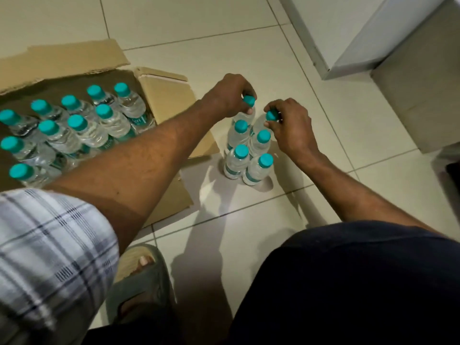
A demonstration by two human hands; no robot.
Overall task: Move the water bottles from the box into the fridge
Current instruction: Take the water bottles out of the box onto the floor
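Note:
An open cardboard box (164,95) lies on the tiled floor at the left, holding several clear water bottles (82,128) with teal caps. To its right, several more bottles (235,161) stand in two rows on the floor. My left hand (229,94) grips the cap of the far left bottle (249,100) in that group. My right hand (291,128) pinches the cap of the far right bottle (271,116). Both held bottles stand beside the others, their bodies mostly hidden behind them.
A white cabinet or fridge corner (331,46) and a beige block (418,90) stand at the upper right. My knee in dark trousers (348,282) fills the lower right, my sandalled foot (142,275) the lower middle. Open box flaps (181,195) spread over the floor.

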